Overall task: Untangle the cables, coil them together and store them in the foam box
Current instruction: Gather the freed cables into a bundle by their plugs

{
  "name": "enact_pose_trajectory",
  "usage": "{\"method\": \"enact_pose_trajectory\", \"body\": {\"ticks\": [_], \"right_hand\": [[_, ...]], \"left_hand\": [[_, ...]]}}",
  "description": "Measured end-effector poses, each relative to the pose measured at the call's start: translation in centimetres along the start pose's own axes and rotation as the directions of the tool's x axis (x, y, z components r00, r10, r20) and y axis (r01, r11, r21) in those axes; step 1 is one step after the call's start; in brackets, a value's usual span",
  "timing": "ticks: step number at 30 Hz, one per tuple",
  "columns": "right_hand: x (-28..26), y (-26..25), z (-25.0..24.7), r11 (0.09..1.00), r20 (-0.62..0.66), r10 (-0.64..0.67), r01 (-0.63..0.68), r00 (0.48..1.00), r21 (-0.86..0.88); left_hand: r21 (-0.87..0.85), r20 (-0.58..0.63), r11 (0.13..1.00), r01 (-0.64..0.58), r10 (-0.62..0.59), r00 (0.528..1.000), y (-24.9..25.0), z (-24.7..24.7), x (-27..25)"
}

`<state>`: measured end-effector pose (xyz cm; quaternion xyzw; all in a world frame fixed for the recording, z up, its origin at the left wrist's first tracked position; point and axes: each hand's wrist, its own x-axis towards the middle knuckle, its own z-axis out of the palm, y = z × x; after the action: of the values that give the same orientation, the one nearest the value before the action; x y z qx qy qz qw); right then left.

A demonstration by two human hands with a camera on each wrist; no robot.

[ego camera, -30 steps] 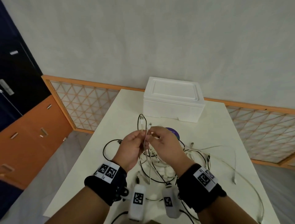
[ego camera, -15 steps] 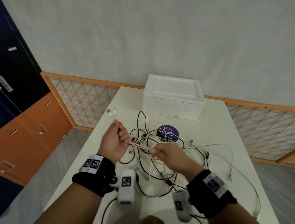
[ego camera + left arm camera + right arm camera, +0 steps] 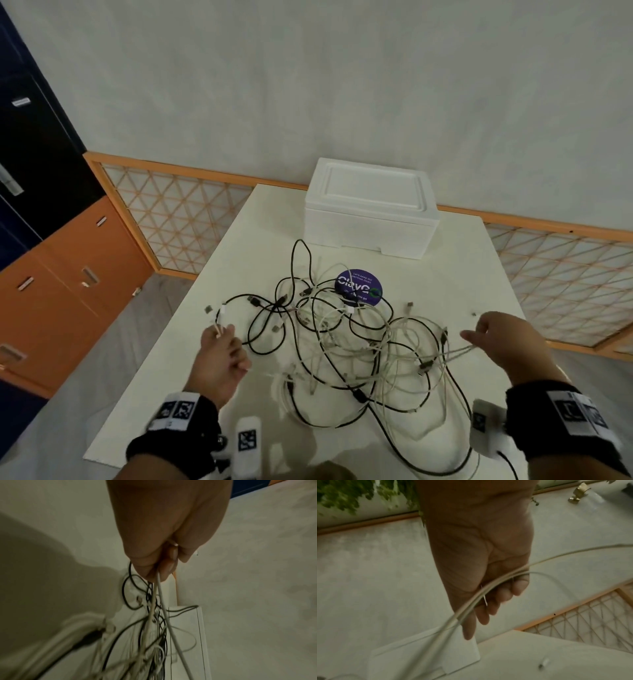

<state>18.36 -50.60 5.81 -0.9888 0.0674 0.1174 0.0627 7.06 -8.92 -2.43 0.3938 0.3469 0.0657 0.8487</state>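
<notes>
A tangle of black and white cables point(image 3: 346, 346) lies spread over the middle of the white table point(image 3: 171, 394). My left hand point(image 3: 222, 353), at the tangle's left side, pinches white cable strands point(image 3: 160, 588) near their plug ends. My right hand point(image 3: 496, 339), at the tangle's right side, holds white cable strands point(image 3: 488, 588) across its curled fingers; they run back into the pile. The white foam box point(image 3: 370, 205) stands at the far end of the table with its lid on.
A round purple sticker point(image 3: 359, 286) lies on the table between the tangle and the box. An orange-framed lattice screen point(image 3: 171, 212) runs behind the table. Orange cabinets point(image 3: 68, 291) stand at the left. Table edges fall away on both sides.
My hands were together above the tangle pulling a white cable; they have spread wide apart, left hand to the left, right hand far to the right, and dropped lower.
</notes>
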Motion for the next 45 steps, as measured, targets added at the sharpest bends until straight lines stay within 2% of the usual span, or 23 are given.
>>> {"method": "enact_pose_trajectory", "body": {"ticks": [2,5,7,9,10,12,14,16,19,22,25,27,28,30,31,33,34,35,36,38,39,42,45], "right_hand": [[0.2,-1.3,0.8,1.000,-0.079,-0.026,0.026,0.997,0.001],[1.0,-6.2,1.9,0.950,-0.160,-0.258,0.280,0.953,0.136],[1.8,-10.9,3.4,0.887,-0.085,-0.432,0.440,0.898,0.140],[2.8,-14.7,5.8,0.835,0.012,-0.547,0.544,0.837,0.081],[3.4,-15.8,7.1,0.818,0.068,-0.575,0.573,0.815,0.044],[4.4,-17.0,9.1,0.811,0.154,-0.567,0.581,0.810,-0.073],[4.8,-17.4,9.7,0.795,0.163,-0.551,0.575,0.818,-0.195],[5.0,-17.5,9.1,0.784,0.141,-0.563,0.580,0.815,-0.223],[5.6,-17.0,6.3,0.800,0.115,-0.594,0.600,0.796,-0.015],[4.2,-17.4,1.0,0.751,0.073,-0.657,0.644,0.750,0.147],[1.4,-18.1,-3.7,0.685,-0.101,-0.696,0.699,0.711,0.207],[-0.4,-18.3,-5.6,0.627,-0.203,-0.703,0.729,0.682,0.276],[-1.1,-18.3,-6.2,0.589,-0.233,-0.696,0.725,0.680,0.357],[-1.9,-18.2,-6.8,0.459,-0.284,-0.656,0.668,0.699,0.585],[-2.2,-18.1,-6.9,0.374,-0.304,-0.623,0.615,0.721,0.694],[-2.0,-17.7,-6.0,0.256,-0.285,-0.562,0.491,0.776,0.832],[-1.8,-17.6,-5.1,0.258,-0.231,-0.573,0.441,0.786,0.860],[-1.7,-17.5,-4.2,0.307,-0.149,-0.620,0.413,0.770,0.857],[-1.6,-17.5,-3.2,0.381,-0.064,-0.683,0.430,0.728,0.818],[-1.7,-17.5,-1.4,0.536,0.036,-0.747,0.569,0.664,0.624],[-1.6,-17.3,-0.6,0.581,0.045,-0.751,0.626,0.659,0.521],[-0.5,-16.0,1.2,0.695,0.048,-0.689,0.639,0.724,0.331],[0.8,-14.6,1.7,0.778,0.058,-0.607,0.576,0.793,0.251]], "left_hand": [[0.017,0.032,1.000,0.021,-0.022,0.999,-0.9,1.4,-0.5],[-0.002,0.048,0.997,0.084,-0.083,0.995,-1.1,3.0,-0.7],[0.004,0.048,0.993,0.121,-0.121,0.991,-1.0,4.0,-0.7],[0.044,0.045,0.988,0.147,-0.148,0.988,-0.6,5.0,-0.7],[0.077,0.048,0.986,0.145,-0.149,0.988,-0.4,5.5,-0.7],[0.154,0.064,0.981,0.119,-0.130,0.989,0.0,6.2,-0.8],[0.233,0.099,0.970,0.070,-0.095,0.990,0.5,6.6,-0.8],[0.316,0.123,0.949,0.008,-0.049,0.991,1.0,6.8,-0.8],[0.409,0.133,0.909,-0.084,0.032,0.991,1.4,7.4,-0.9],[0.446,0.222,0.877,-0.179,0.086,0.971,1.8,9.6,-1.1],[0.516,0.392,0.781,-0.352,0.150,0.908,2.4,13.2,-1.9],[0.544,0.535,0.691,-0.475,0.150,0.831,2.7,15.5,-2.8],[0.550,0.583,0.649,-0.526,0.153,0.798,2.9,16.5,-3.3],[0.541,0.614,0.595,-0.594,0.203,0.763,3.1,17.8,-4.1],[0.519,0.603,0.602,-0.608,0.246,0.759,3.3,18.1,-4.4],[0.420,0.560,0.699,-0.578,0.302,0.772,3.6,18.4,-4.6],[0.366,0.547,0.750,-0.551,0.305,0.779,3.7,18.5,-4.5],[0.331,0.533,0.784,-0.525,0.304,0.790,3.8,18.5,-4.5],[0.310,0.517,0.801,-0.512,0.309,0.798,4.0,18.5,-4.4],[0.286,0.481,0.813,-0.507,0.335,0.810,4.8,18.2,-4.1],[0.288,0.460,0.809,-0.512,0.352,0.815,5.3,18.0,-3.7],[0.319,0.405,0.762,-0.564,0.428,0.808,7.3,17.0,-2.8],[0.244,0.342,0.787,-0.567,0.477,0.809,8.8,16.3,-2.4]]}}
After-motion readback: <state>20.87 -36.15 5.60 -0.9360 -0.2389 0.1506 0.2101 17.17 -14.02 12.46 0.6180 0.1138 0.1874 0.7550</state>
